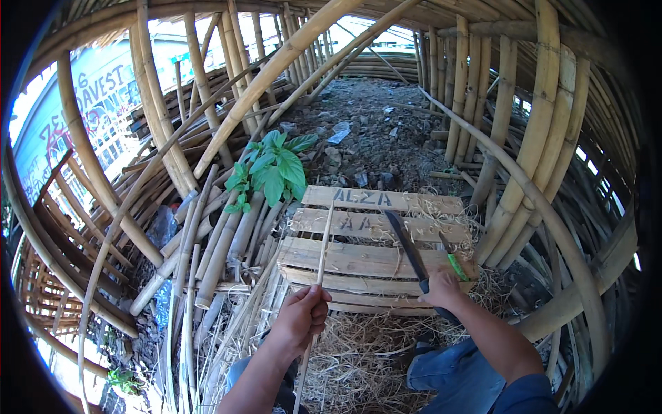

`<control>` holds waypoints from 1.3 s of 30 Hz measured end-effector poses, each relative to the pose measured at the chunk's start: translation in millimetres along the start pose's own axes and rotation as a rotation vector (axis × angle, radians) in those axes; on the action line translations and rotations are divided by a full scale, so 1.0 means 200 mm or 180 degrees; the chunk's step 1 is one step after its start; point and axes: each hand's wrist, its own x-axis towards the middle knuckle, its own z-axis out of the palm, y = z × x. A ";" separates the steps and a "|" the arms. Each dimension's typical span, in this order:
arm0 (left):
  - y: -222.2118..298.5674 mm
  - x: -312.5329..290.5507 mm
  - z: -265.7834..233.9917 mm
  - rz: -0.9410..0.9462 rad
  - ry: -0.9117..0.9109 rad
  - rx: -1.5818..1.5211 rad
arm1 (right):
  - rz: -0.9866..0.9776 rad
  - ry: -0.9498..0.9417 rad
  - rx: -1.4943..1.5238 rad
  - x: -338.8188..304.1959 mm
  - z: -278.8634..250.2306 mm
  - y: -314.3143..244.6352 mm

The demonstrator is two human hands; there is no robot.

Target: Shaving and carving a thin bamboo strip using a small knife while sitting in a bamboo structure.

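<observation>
A thin, pale bamboo strip [324, 255] stands nearly upright in my left hand [301, 319], its fingers closed around it. The strip's upper part reaches over the slatted wooden crate [345, 250], and its lower end runs down past my wrist. My right hand [441, 288] is closed at the handle of a machete [407, 245]. The dark blade slants up and left over the slats, and the dark handle end shows below my hand. Just beyond that hand lies a small knife with a green handle [456, 266], on the crate's right side. Whether my fingers touch it I cannot tell.
Curly bamboo shavings [365, 352] cover the ground around my legs. Cut bamboo poles [221, 252] and long strips lie at the left, beside a leafy green plant [274, 169]. Upright bamboo posts [541, 138] line both sides. Rocky soil [365, 131] stretches behind the crate.
</observation>
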 end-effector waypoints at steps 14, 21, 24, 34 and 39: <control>-0.02 0.02 -0.12 -0.0115 0.0235 0.0048 | 0.0667 0.0760 0.4089 -0.13 -0.14 -0.14; -0.28 0.13 -0.17 -0.1023 0.0218 -0.0220 | -0.0901 0.1997 0.1992 -0.22 0.04 -0.24; -0.41 0.11 -0.16 -0.1330 0.0437 -0.0193 | -0.1308 0.1663 0.1444 -0.29 0.16 -0.31; -0.58 0.21 -0.23 -0.1105 0.0616 -0.0143 | -0.1858 0.0779 0.0467 -0.27 0.36 -0.37; -0.63 0.13 -0.16 -0.1172 0.0643 -0.0176 | -0.1633 0.0768 0.0853 -0.29 0.39 -0.36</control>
